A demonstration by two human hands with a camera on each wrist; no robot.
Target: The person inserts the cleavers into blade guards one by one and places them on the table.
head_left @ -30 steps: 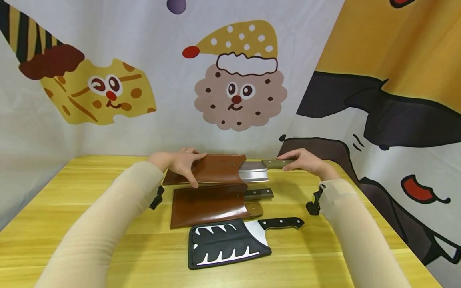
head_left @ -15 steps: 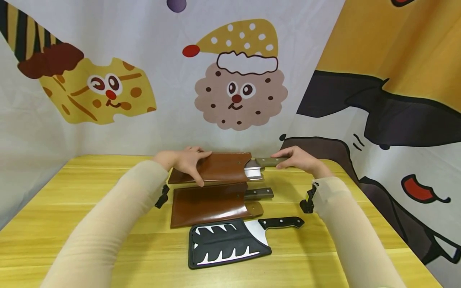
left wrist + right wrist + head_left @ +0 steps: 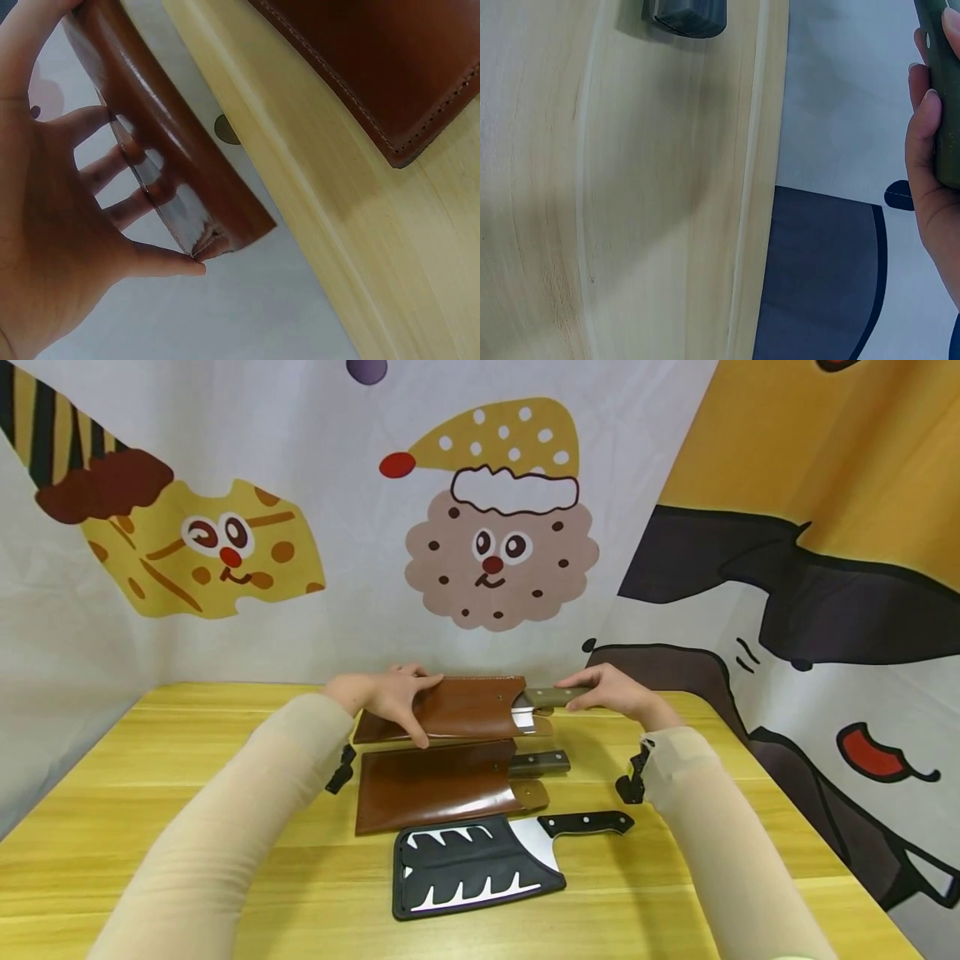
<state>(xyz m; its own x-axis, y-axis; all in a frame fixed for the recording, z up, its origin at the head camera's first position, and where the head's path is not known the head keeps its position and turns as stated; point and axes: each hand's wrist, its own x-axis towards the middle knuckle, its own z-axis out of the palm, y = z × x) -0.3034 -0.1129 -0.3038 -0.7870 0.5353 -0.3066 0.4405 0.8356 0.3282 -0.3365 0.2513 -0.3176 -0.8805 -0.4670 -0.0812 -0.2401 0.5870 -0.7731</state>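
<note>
At the back of the table my left hand (image 3: 393, 700) holds a brown leather sheath (image 3: 478, 707) by its left end. In the left wrist view the fingers (image 3: 133, 208) reach to the edge of this sheath (image 3: 169, 112). My right hand (image 3: 613, 692) grips the olive handle (image 3: 547, 697) of a cleaver. A strip of its bright blade (image 3: 522, 718) shows at the sheath's mouth; the rest is hidden inside. The right wrist view catches the handle (image 3: 946, 127) and part of the right hand (image 3: 930, 180) at its right edge.
In front lies a second brown sheath (image 3: 431, 789) with a dark-handled knife (image 3: 540, 763) in it. Nearer still is a black-handled cleaver (image 3: 585, 824) in a black-and-white blade cover (image 3: 465, 868). Behind the wooden table (image 3: 247, 868) hangs a printed curtain (image 3: 345, 643).
The right hand has moved left with the handle, and the cleaver's blade has slid deeper into the sheath. The left hand and sheath have shifted slightly right.
</note>
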